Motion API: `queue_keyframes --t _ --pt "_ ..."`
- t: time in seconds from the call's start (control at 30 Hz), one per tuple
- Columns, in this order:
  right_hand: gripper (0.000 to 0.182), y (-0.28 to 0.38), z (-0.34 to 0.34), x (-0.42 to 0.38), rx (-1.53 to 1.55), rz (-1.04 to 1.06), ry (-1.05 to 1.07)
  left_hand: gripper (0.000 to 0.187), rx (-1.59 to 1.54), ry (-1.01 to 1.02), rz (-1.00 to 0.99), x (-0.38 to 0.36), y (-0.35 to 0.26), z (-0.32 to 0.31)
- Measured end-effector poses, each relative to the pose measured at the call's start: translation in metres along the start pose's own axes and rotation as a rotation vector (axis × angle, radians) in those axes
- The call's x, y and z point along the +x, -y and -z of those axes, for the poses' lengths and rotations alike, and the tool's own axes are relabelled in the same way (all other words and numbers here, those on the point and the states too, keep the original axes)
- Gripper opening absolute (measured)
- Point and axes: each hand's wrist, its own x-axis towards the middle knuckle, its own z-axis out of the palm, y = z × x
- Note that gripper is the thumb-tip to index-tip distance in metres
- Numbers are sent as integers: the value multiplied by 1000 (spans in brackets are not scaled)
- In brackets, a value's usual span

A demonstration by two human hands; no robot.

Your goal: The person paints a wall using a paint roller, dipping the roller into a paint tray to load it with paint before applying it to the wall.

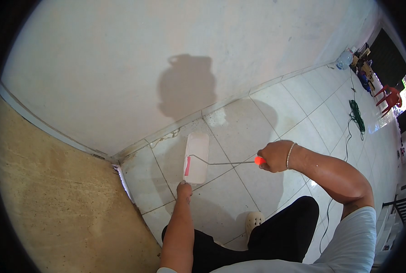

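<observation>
My right hand (275, 155) is wrapped round the orange handle of a paint roller (225, 163). Its thin metal rod runs left to a small pink-and-white roller head, which overlaps the left side of a long white paint tray (197, 142). At the tray's near end, my left hand (184, 189) grips the rim with its fingers closed. Part of that hand's grip is hidden from above. Beneath the tray lie white floor tiles (221, 195), close to the foot of the wall.
A pale wall (116, 68) rises ahead, and a tan panel (57, 182) stands at left. My cream clog (254, 221) is on the tiles. Further right lie a coiled green cable (356, 117), a red chair (388, 98) and a large water bottle (344, 59).
</observation>
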Motion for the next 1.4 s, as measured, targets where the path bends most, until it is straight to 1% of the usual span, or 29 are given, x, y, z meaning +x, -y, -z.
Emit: queue_keyframes --t 0.07,0.13,0.27,0.33,0.37,0.43,0.47,0.57,0.63,0.73,0.87,0.93,1.07,1.13,1.2,1.3,1.37,1.4 --pt "30 -2 -2 -9 49 -2 -45 35 -14 -2 -1 7 3 1" --pt "30 -5 -5 -16 66 -21 -39 31 -87 -29 -2 9 4 0" --pt "31 -15 -10 -28 92 -71 -50 30 -114 -32 22 0 -3 1" --pt "31 -19 -11 -28 71 -85 -43 25 -143 -75 11 -4 -5 -3" --pt "31 -20 -10 -28 54 -103 -42 25 -145 -74 11 -5 -6 -4" --pt "30 -22 -5 -25 22 -95 -37 26 -109 12 49 -3 -7 -3" --pt "30 -21 -3 -24 -8 -86 -30 26 -107 15 48 0 -6 -2" --pt "30 -13 3 -15 -57 -84 -11 28 -135 88 48 6 -2 -7" --pt "27 -4 10 -7 -56 -89 5 26 -98 -6 32 8 0 -10" --pt "22 15 29 1 -156 -74 108 22 -62 1 26 9 -1 -11" --pt "20 43 57 1 -270 -62 152 20 -60 6 43 18 5 -12" --pt "20 55 68 1 -288 -50 163 43 -147 -16 76 21 7 -14" --pt "20 72 88 -9 -361 -25 191 47 -136 7 93 16 2 -16" --pt "20 72 93 -11 -375 -26 208 15 -148 -78 47 16 5 -18" --pt "20 71 93 -14 -390 -24 226 15 -141 -56 45 21 8 -17" --pt "20 64 90 -26 -383 -75 202 16 -109 -34 60 20 7 -16" --pt "19 59 88 -35 -332 -152 222 17 -88 -36 84 19 5 -15" --pt "21 51 81 -36 -320 -157 208 18 -87 -39 82 19 4 -14"
